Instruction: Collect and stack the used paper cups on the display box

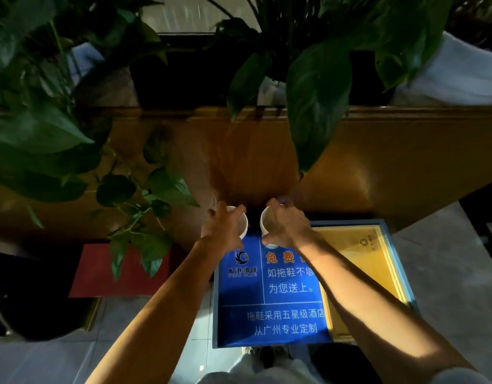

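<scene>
Each hand clamps a cup, left hand (222, 227) on one cup (243, 224), right hand (285, 227) on another (265, 221), just above the box (239, 289); squeezing while nesting could crumple a rim.

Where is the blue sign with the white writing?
The blue sign lies on the display box, left of its yellow panel, under both forearms.

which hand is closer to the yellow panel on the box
Right. The right hand, holding a cup, is just left of the yellow panel, with its forearm crossing it. The left hand holds another cup farther left, past the blue sign.
</scene>
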